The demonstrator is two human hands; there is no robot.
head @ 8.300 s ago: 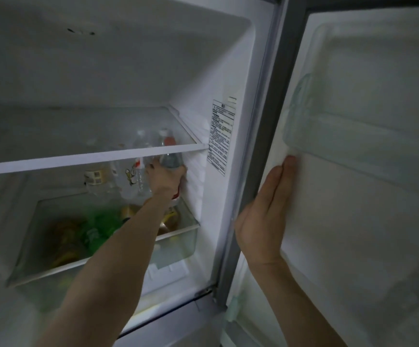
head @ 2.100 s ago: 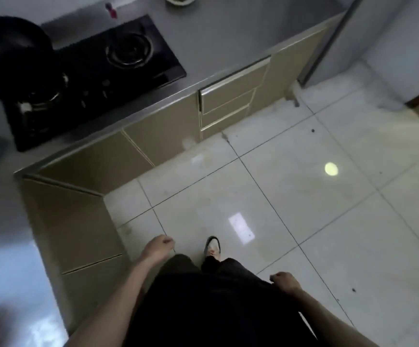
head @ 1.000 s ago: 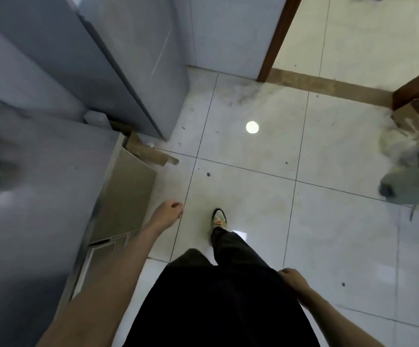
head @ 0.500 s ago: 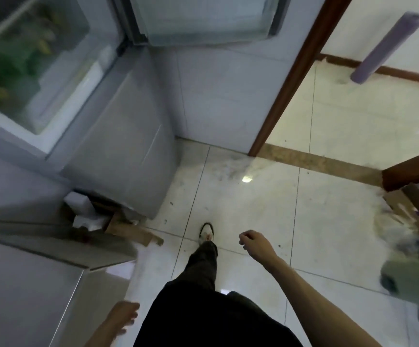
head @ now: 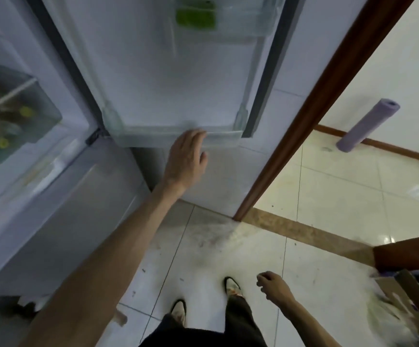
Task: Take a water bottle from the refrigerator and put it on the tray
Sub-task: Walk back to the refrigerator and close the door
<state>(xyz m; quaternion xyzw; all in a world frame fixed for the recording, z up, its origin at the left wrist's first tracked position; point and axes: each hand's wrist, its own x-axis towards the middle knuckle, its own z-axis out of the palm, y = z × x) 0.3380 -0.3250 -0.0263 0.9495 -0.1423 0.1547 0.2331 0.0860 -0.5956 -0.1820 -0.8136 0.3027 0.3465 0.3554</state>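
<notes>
The refrigerator stands open in front of me, its door [head: 168, 78] swung out with a clear shelf along the bottom edge. My left hand [head: 187, 157] is raised just below that bottom door shelf, fingers spread, holding nothing. My right hand [head: 274, 288] hangs low by my leg, fingers loosely curled and empty. At the far left the clear crisper drawer [head: 15, 108] shows green and yellow items inside. No water bottle and no tray are in view.
A green item [head: 195, 17] sits in an upper door shelf. A brown wooden door frame [head: 311, 116] runs diagonally on the right, and a rolled purple mat [head: 367, 125] leans on the far wall. A blurred cardboard box [head: 403, 306] lies at the lower right. Tiled floor underfoot.
The view has swung from the stove and floor back to the open refrigerator. My left hand has risen from beside my leg to the door's bottom shelf; my right hand has dropped.
</notes>
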